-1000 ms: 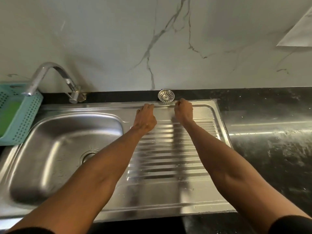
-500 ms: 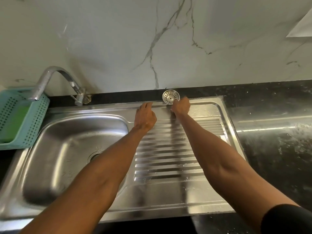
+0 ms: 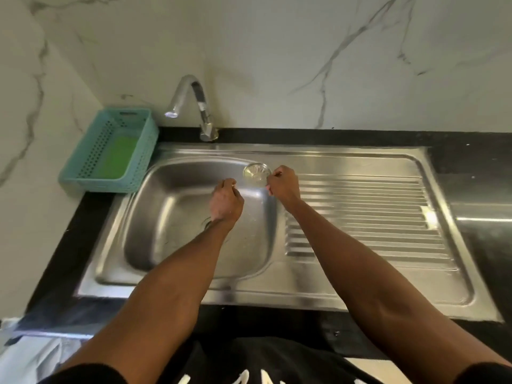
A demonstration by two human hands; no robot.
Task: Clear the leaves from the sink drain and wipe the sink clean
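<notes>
The steel sink [image 3: 155,217] fills the middle of the head view. My right hand [image 3: 282,184] pinches the round metal drain strainer [image 3: 256,172] by its edge and holds it above the bowl's back right corner. Over the bowl, my left hand [image 3: 225,202] has its fingers curled, and I can make out nothing in them. That wrist covers most of the drain hole [image 3: 207,223]. No leaves show in the bowl.
The ribbed drainboard [image 3: 360,212] lies to the right of the bowl. A chrome faucet [image 3: 194,90] arches over the sink's back edge. A teal perforated basket [image 3: 83,173] with a green item inside stands at the back left. Black counter [image 3: 471,167] surrounds the sink below a marble wall.
My right hand picked the strainer up from the back ledge and carried it left over the bowl. My left hand left the drainboard, moved over the bowl and curled its fingers. The view shifted left.
</notes>
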